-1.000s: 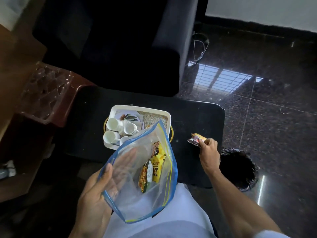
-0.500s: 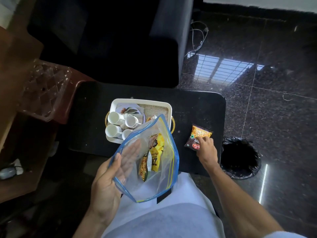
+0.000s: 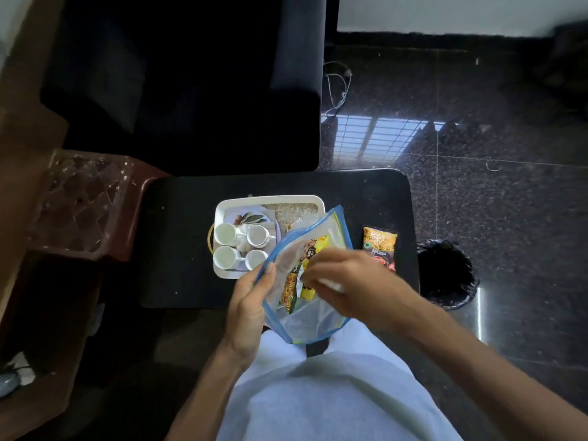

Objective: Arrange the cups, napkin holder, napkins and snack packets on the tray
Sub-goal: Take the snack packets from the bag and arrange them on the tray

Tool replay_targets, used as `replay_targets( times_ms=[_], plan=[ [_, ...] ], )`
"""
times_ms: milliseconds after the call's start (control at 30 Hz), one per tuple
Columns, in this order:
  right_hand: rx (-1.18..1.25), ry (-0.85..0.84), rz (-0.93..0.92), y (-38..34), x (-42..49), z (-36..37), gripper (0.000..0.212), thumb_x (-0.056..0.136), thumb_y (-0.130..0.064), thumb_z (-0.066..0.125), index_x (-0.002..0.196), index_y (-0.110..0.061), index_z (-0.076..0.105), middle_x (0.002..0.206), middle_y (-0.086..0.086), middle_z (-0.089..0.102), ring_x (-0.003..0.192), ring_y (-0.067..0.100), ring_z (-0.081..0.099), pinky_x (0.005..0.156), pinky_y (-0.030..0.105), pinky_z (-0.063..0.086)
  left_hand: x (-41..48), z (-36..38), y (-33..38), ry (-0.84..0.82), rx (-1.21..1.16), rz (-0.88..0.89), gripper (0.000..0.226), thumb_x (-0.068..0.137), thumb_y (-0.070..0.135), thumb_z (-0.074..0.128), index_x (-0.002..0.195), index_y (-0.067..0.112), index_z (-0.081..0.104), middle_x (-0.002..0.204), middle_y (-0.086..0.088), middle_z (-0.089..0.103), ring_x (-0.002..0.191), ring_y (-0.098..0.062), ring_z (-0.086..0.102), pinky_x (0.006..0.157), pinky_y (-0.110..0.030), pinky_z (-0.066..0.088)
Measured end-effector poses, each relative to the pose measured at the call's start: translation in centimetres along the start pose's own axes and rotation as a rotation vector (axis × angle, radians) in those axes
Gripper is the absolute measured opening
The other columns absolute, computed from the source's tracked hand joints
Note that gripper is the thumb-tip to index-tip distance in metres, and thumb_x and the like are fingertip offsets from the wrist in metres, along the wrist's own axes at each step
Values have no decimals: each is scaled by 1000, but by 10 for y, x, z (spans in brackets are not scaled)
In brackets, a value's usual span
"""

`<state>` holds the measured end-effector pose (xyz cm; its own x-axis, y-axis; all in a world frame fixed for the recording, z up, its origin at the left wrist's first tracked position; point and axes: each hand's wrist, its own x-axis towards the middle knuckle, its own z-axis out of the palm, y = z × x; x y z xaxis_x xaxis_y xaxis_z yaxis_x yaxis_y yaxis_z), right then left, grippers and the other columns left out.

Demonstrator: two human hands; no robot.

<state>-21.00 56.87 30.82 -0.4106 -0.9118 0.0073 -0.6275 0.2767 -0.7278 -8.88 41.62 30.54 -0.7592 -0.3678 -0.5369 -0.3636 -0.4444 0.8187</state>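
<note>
- A black rectangular counter point(image 3: 191, 233) carries a white rectangular tray point(image 3: 219, 214) near its middle.
- A clear plastic zip bag with blue edges point(image 3: 315, 316), held over the counter's near edge, overlaps the tray's right side. Yellow and orange snack packets point(image 3: 291, 289) show inside it.
- The left hand point(image 3: 246, 308) grips the bag's left rim, thumb in front.
- The right hand point(image 3: 346, 281) reaches into the bag's mouth; its fingers are blurred, so its grasp cannot be told.
- An orange-and-dark mixture packet point(image 3: 380, 246) lies flat by the counter's right edge.
- Four white handled cups point(image 3: 226, 233) fill the tray's left half, with leaf-printed napkins point(image 3: 251, 218) at its far-left corner.
</note>
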Motion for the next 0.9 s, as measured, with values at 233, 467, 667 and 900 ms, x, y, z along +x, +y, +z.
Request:
replay_targets(
  times_ms=[233,467,667,900],
  plan=[
    [-697,-574,-95,-19,52,73,39,75,-17,78,113,-11,72,124,12,68,118,28,62,95,46,52,-9,-18,5,-85,180,-28,28,91,42,53,106,46,77,115,11,78,115,-6,70,100,-39,55],
    [-858,-533,-115,-27,75,106,12,72,-20,78,80,-14,73,90,4,74,82,21,68,73,36,56,-11,-31,16,-46,154,-9,43,87,44,53,119,22,72,117,2,78,117,-16,70,108,-44,51],
    [-649,-579,24,-36,77,101,19,89,-5,57,105,-4,67,110,14,68,97,34,64,67,37,43,-3,-42,16,-22,147,26,28,103,26,47,110,23,74,111,3,80,110,-13,73,92,-24,59],
    [-576,-478,13,-84,51,8,42,91,-23,60,131,-34,58,122,0,59,105,26,56,80,39,48,1,-44,15,-54,86,15,30,103,26,47,119,19,71,115,1,79,110,-13,74,82,-20,59]
  ],
)
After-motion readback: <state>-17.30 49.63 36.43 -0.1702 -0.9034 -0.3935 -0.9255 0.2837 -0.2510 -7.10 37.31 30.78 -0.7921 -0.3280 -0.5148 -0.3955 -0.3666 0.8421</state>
